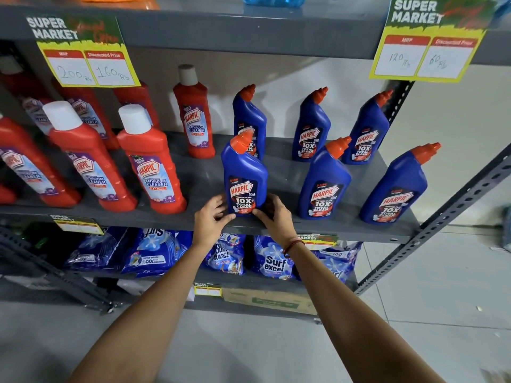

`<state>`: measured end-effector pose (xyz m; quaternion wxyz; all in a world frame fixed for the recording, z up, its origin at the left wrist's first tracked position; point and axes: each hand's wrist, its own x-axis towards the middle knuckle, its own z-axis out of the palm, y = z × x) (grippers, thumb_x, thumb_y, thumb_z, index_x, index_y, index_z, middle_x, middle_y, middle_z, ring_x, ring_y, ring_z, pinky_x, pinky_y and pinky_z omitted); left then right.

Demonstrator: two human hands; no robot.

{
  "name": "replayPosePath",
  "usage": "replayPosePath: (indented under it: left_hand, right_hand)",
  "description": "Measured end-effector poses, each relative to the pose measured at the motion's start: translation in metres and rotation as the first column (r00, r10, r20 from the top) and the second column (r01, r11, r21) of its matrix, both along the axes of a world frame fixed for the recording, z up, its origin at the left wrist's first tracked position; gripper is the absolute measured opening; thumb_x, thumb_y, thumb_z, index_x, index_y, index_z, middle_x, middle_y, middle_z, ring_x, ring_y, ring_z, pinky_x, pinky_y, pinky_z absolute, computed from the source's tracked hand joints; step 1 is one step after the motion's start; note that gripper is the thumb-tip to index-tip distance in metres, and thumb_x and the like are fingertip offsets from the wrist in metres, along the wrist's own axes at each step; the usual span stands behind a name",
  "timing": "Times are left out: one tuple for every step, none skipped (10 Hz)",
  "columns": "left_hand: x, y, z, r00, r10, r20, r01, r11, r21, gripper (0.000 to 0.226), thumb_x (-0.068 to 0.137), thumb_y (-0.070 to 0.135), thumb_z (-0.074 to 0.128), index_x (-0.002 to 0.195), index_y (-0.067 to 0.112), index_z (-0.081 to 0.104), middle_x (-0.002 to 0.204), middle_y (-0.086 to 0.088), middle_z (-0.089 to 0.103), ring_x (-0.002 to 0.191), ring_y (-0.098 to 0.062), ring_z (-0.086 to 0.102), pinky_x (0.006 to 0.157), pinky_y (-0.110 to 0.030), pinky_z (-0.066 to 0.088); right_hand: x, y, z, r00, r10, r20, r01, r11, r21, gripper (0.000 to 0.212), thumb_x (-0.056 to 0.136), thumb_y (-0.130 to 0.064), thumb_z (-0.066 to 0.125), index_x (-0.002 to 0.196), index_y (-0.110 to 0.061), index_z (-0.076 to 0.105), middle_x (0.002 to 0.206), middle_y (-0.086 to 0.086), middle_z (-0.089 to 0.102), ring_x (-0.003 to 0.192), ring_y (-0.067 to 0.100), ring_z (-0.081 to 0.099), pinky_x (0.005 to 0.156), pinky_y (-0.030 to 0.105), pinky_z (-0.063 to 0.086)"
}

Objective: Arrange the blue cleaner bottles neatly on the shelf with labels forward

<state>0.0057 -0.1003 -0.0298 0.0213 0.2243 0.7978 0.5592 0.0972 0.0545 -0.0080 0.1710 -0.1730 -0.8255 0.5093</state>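
A person stands in front of the grey shelf [345, 230] and holds one blue cleaner bottle [244, 175] at its base with both hands. The left hand [211, 217] curls its fingers around the bottom left corner of this bottle, and the right hand [273, 212] does the same on the other side, so the bottle is pinched between them. It stands upright near the front edge of the shelf, and its label faces forward.

Taking this held bottle as the landmark: directly behind it stands a second blue bottle [249, 117], partly hidden. To the right of it stand four more blue bottles, two in the front, a near one [323, 181] and a far one [395, 186], and two at the back, one [311, 128] beside the other [369, 131]. All of them show their labels forward. To the left of it are the red bathroom cleaner bottles [152, 161], the nearest one a little apart.

I think the person is adjusting the position of the front bottle. The risk here is the shape: the bottle is tall with a bent neck, and the grip is only at the bottom. If the hands push it too quickly, it may tip backwards onto the bottle behind it. It is also close to the edge, so a pull forward could drop it to the floor.
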Motion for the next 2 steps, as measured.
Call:
replayPosePath:
  left_hand:
    - [0.0027, -0.0014, 0.0018, 1.0, 0.0, -0.005, 0.0, 1.0, 0.008, 0.057, 0.07, 0.002, 0.075, 0.122, 0.004, 0.052, 0.119, -0.014, 0.063, 0.103, -0.017, 0.061, 0.082, -0.02, 0.048]
    - [0.0106, -0.0026, 0.0067, 0.995, 0.082, 0.052, -0.087, 0.992, 0.091, 0.051, 0.072, 0.004, 0.074, 0.119, 0.004, 0.054, 0.119, -0.013, 0.063, 0.104, -0.017, 0.061, 0.08, -0.018, 0.048]
  right_hand:
    - [0.0014, 0.0, 0.0011, 1.0, 0.004, -0.005, -0.004, 1.0, -0.002, 0.048, 0.082, -0.021, 0.07, 0.123, -0.006, 0.049, 0.12, 0.013, 0.063, 0.109, 0.023, 0.06, 0.09, 0.027, 0.048]
    - [0.0062, -0.0022, -0.0001, 0.994, -0.092, -0.052, 0.092, 0.996, -0.002, 0.045, 0.08, -0.018, 0.073, 0.118, -0.004, 0.053, 0.116, 0.015, 0.062, 0.106, 0.025, 0.06, 0.092, 0.032, 0.05]
